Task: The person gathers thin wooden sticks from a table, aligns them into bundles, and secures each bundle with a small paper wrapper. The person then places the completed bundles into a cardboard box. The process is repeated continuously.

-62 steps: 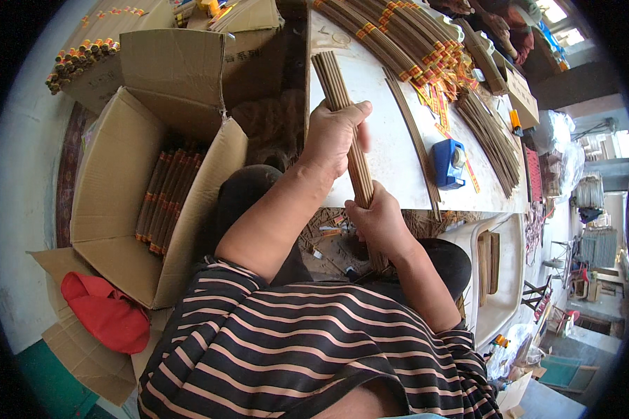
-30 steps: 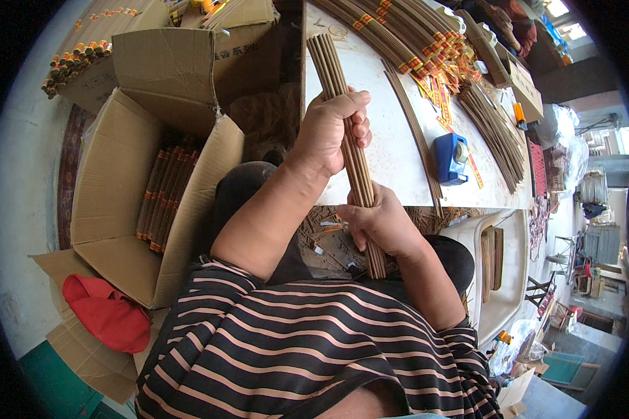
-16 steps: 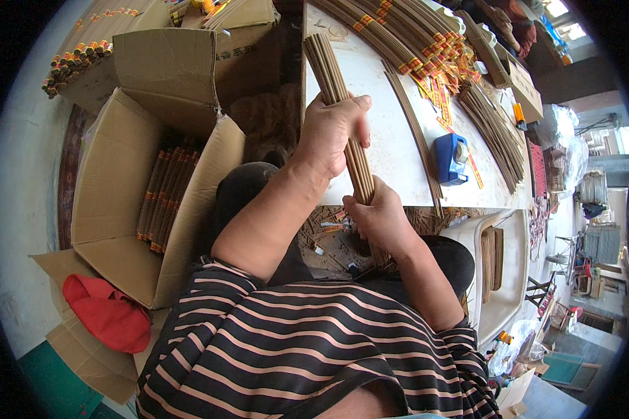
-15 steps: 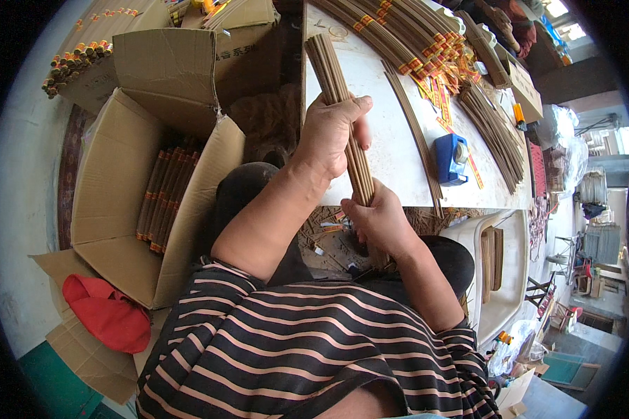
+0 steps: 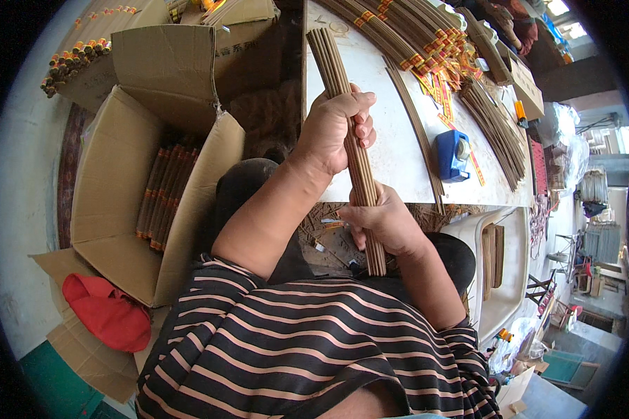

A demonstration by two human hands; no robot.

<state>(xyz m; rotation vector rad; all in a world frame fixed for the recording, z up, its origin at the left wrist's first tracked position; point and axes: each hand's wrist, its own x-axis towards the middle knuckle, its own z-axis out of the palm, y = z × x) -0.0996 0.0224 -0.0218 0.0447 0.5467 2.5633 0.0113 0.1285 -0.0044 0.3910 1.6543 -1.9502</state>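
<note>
— Head view: a white tabletop (image 5: 398, 160) strewn with stick bundles. Any change?
— The left hand (image 5: 335, 129) has slid slightly up the brown stick bundle (image 5: 353, 150).
— And the fingers?
— Both sets closed round it; the right hand (image 5: 384, 223) grips lower, at the tabletop's edge.

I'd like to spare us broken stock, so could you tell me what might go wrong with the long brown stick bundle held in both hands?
1. The long bundle of thin brown sticks is gripped only by the left hand and right hand; no band shows, so sticks may slide out or fan apart.
2. Its lower end hangs off the white tabletop, so loose sticks could drop to the floor.
3. Its far end could bump the banded stick bundles.
</note>
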